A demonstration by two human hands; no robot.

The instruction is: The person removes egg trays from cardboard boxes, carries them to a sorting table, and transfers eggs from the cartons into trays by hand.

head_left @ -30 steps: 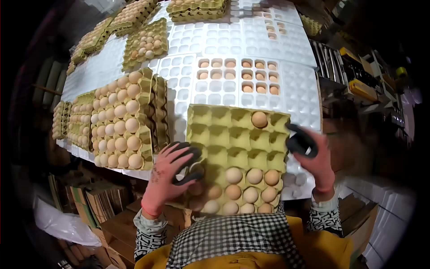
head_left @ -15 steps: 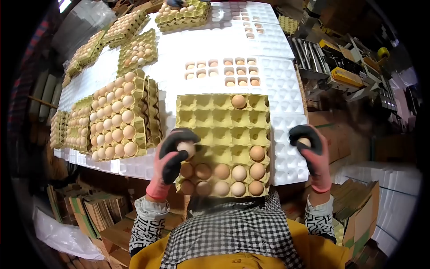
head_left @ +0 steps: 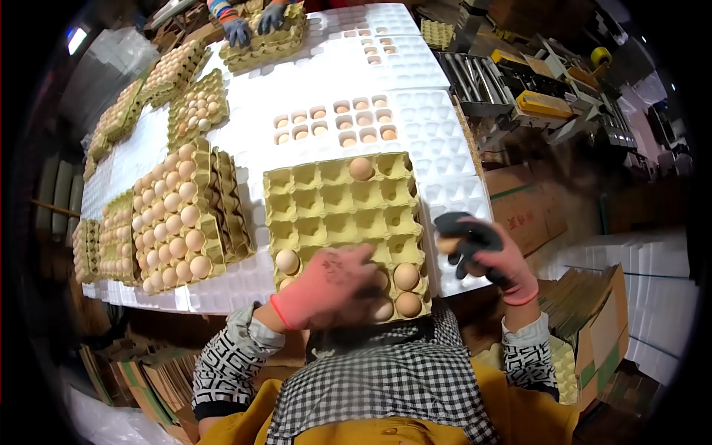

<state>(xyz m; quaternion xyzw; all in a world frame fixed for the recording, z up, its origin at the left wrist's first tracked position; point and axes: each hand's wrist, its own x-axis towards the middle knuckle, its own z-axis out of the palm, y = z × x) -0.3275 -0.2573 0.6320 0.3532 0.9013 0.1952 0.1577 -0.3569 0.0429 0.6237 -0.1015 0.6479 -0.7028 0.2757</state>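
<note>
A yellow-green egg tray [head_left: 337, 196] lies in front of me, its far rows mostly bare. One brown egg [head_left: 361, 169] sits in the far row, and several more fill the near rows, partly covered by my left hand [head_left: 334, 285]. This hand, in a pink glove, reaches palm down across the near rows; its fingertips are blurred and hidden, so I cannot tell whether it grips an egg. Just right of the tray, my right hand [head_left: 478, 256] is curled around eggs [head_left: 447, 245]; one shows by the thumb and another seems to lie lower in the fingers.
White moulded trays [head_left: 437, 141] cover the table, some cells holding eggs [head_left: 363, 119]. Stacked full egg trays [head_left: 167, 219] stand on the left. Another person's gloved hands [head_left: 256, 26] rest on trays at the far end. A roller conveyor [head_left: 475, 78] is at the right.
My left hand has moved right across the near rows, and an egg now sits at the tray's left edge. My right hand has come in toward the tray; the right-edge egg of the fourth row is gone.
</note>
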